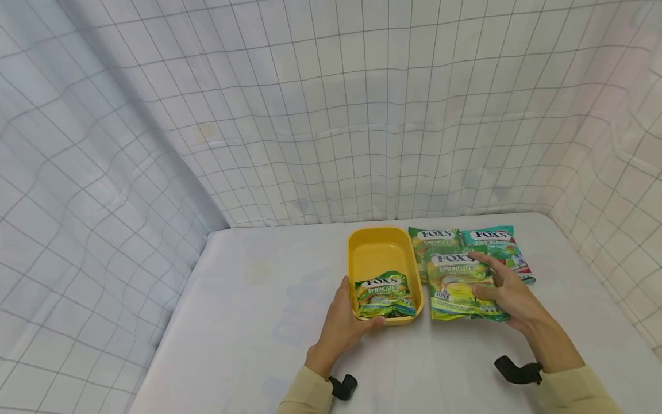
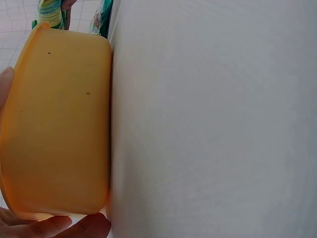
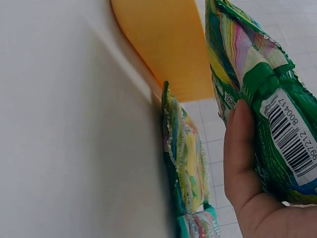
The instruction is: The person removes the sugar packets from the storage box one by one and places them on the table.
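A yellow plastic tub (image 1: 380,244) stands on the table, and my left hand (image 1: 343,325) grips its near left corner. The thumb lies at the near rim; fingers (image 2: 39,228) reach along the side wall. Inside the tub, at its near end, lies a green Fox's Spring Tea candy bag (image 1: 384,293). My right hand (image 1: 517,299) holds another green Spring Tea candy bag (image 1: 447,279) by its right side, just right of the tub. The right wrist view shows this bag's barcode side (image 3: 290,134) raised off the table.
Behind the held bag, a further Spring Tea bag (image 1: 419,238) lies beside the tub. A teal Fox's mint candy bag (image 1: 509,247) lies to its right. The white-covered table (image 1: 258,287) is enclosed by white grid-patterned curtains (image 1: 320,144) at the back and sides.
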Demonstrator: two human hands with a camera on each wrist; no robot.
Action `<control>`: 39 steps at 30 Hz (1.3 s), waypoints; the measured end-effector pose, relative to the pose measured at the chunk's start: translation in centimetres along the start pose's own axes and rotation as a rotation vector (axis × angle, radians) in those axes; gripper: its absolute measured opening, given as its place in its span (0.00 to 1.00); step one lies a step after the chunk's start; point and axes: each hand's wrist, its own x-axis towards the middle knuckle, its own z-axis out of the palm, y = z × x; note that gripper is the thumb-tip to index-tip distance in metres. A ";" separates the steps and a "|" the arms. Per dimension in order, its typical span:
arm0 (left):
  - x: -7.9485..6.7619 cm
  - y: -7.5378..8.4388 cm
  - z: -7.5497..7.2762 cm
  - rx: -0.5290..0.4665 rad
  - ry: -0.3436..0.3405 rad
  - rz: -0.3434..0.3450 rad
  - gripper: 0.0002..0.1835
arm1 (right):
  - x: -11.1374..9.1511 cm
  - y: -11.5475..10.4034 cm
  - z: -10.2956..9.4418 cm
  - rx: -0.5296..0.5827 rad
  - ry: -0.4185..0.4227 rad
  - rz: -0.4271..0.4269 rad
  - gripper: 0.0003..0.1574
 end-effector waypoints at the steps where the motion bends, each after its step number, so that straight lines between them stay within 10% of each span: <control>1: 0.0 0.0 0.0 -0.001 -0.002 -0.003 0.63 | 0.0 0.1 0.1 0.003 0.000 0.005 0.50; 39: 0.1 -0.1 0.1 -0.049 -0.002 0.031 0.56 | -0.7 4.6 1.9 -0.144 0.025 0.096 0.50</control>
